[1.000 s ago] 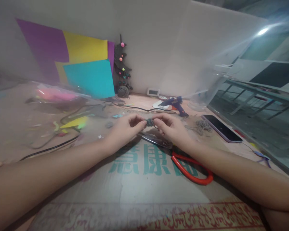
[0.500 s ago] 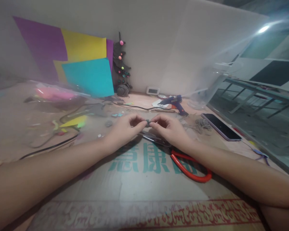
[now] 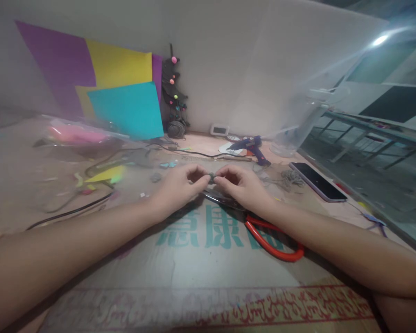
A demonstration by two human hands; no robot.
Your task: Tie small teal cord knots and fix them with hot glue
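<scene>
Between the fingertips of both hands is a small dark grey piece (image 3: pixel 211 178), perhaps yarn; its exact kind is too small to tell. My left hand (image 3: pixel 185 185) pinches it from the left with thumb and fingers. My right hand (image 3: pixel 244 187) pinches its other side. Under my right hand and wrist lie scissors with red handles (image 3: pixel 275 252), their blades pointing away to the left. They rest on a cardboard sheet (image 3: pixel 194 273) printed with green characters and a red border. A small grey lump (image 3: pixel 156 177) sits left of my left hand.
A purple glue gun (image 3: pixel 251 148) and a small white clock-like device (image 3: pixel 219 130) are at the back. Loose grey yarn (image 3: pixel 291 180) and a phone (image 3: pixel 317 182) lie right. Coloured sheets (image 3: pixel 125 111) and a dark tree-shaped decoration (image 3: pixel 173 92) lean at the wall. A black cable (image 3: pixel 71 212) crosses the left side.
Both hands keep their pinch on the small grey piece, with only a very slight shift of the fingers. The view has moved a little; the other things stay in place.
</scene>
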